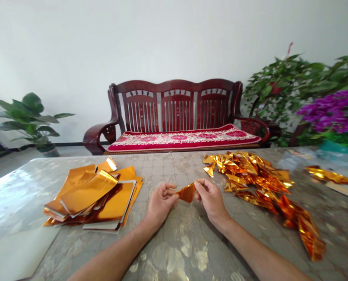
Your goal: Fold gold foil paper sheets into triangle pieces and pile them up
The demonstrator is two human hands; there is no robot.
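A small folded piece of gold foil paper is stretched between my two hands above the middle of the table. My left hand pinches its left corner between thumb and fingers. At the upper right corner, my right hand grips it with thumb and forefinger. To the left lies a loose stack of gold foil sheets, some showing pale backs. A heap of folded gold foil pieces spreads to the right, trailing toward the near right side.
The patterned table fills the foreground. A pale sheet lies at its near left, and clear plastic at the far right. Beyond stand a wooden bench with a red cover, a potted plant and purple flowers.
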